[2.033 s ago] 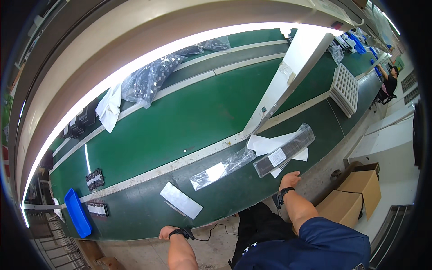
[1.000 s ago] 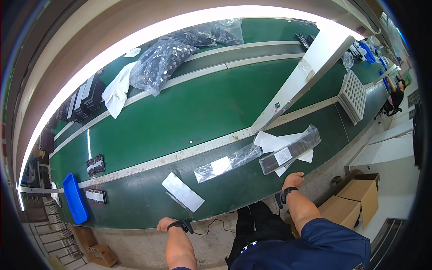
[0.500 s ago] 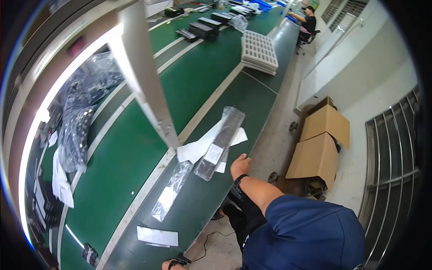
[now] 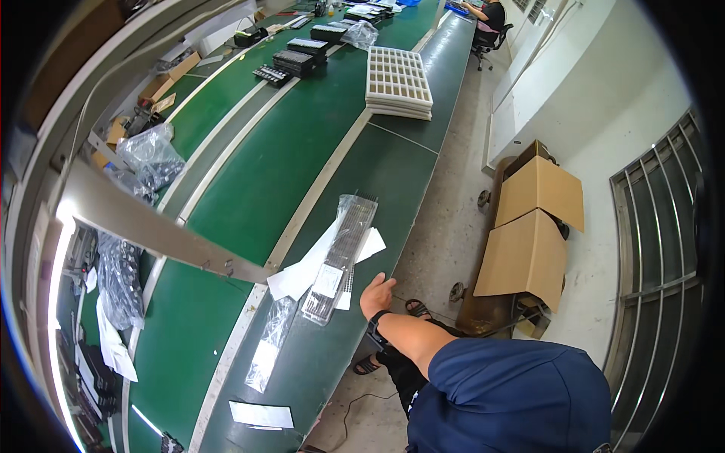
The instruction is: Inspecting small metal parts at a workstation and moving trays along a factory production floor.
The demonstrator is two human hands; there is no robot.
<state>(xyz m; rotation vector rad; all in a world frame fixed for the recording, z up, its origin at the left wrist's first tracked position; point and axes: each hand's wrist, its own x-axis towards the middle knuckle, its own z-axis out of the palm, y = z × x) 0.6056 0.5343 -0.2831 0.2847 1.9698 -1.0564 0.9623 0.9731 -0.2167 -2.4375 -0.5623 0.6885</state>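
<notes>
My right hand (image 4: 377, 297), a dark band at its wrist, rests at the near edge of the green workbench (image 4: 393, 177). Its visible fingertips are slightly apart, with nothing seen in them. Just left of it lies a long clear plastic bag (image 4: 352, 235) of dark ribbed strips, bearing a white label. Beneath that bag are white paper sheets (image 4: 306, 264) and a gridded strip (image 4: 348, 287). A flatter clear bag (image 4: 272, 341) with a white area lies nearer, and a white card (image 4: 261, 414) lies below it. My left hand is out of view.
A slanted metal post (image 4: 181, 241) crosses the bench. Farther off stand stacked white grid trays (image 4: 398, 83) and black blocks (image 4: 294, 63). Cardboard boxes (image 4: 521, 253) sit on a wheeled cart at right. Another person (image 4: 492, 15) sits at the far end; a cable lies on the floor.
The view has shifted, and the bench things stand farther left. My left hand has left the lower edge. My right hand remains by the bench edge, and the bags still lie there.
</notes>
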